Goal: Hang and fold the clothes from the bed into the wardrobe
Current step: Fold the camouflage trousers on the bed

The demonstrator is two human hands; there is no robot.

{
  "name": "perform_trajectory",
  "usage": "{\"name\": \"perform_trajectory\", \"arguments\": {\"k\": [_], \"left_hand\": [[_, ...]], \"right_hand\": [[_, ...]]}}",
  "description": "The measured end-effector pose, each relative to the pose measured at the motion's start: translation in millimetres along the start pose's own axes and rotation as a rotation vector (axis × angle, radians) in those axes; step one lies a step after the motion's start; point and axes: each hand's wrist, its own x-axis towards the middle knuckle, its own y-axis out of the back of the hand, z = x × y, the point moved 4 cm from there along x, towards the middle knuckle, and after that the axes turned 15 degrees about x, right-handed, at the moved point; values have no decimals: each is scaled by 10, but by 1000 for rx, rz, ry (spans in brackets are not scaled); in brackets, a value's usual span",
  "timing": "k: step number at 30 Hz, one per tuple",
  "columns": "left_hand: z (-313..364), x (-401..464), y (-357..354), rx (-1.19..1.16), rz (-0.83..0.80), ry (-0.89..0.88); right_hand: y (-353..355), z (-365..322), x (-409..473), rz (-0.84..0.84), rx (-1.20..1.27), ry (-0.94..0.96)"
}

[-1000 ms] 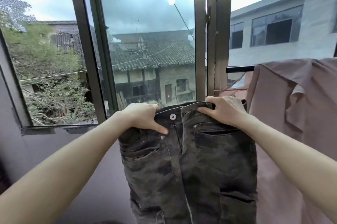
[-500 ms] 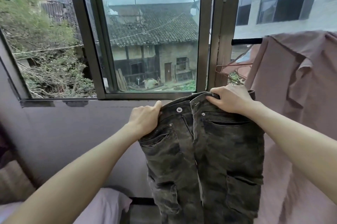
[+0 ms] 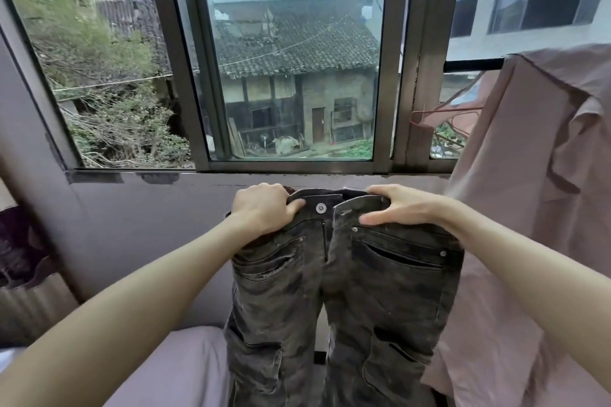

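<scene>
A pair of dark grey-green camouflage trousers [image 3: 347, 300] hangs front-side towards me, held up by its waistband below the window sill. My left hand [image 3: 263, 209] grips the waistband left of the metal button, thumb on the front. My right hand [image 3: 400, 208] grips the waistband on the right, fingers over the top edge and thumb pressed on the front. The legs hang down out of the frame's bottom edge.
A pink cloth [image 3: 542, 208] hangs over a dark rail [image 3: 472, 65] at the right, close beside the trousers. A large window [image 3: 291, 75] fills the wall ahead. A pale bed sheet [image 3: 178, 370] lies below left, with a dark patterned fabric [image 3: 20, 247] at far left.
The view has tilted downward and the trousers now sit lower, under the sill. My left hand shifted along the waistband nearer the button; both hands keep their hold.
</scene>
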Motion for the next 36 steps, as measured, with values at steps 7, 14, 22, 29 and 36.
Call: {"name": "perform_trajectory", "arguments": {"k": [7,14,22,29,36], "left_hand": [[-200,-97,-152,-328,-328,186],[-406,-545,-11,-1107,-569,333],[-934,-1531,-172,-1440,-398,709],[-1542,-2821,-8,-1496,-239,876],[-2356,-4424,274,-770,-292,743]], "right_hand": [[-348,-341,111,156,-49,-61],[-633,-662,175,24,811,-157],[-1520,-1499,-1,-297,867,56],[-2364,-2428,-547,-493,941,221],[-3266,-3483,-1345,-826,820,260]]}}
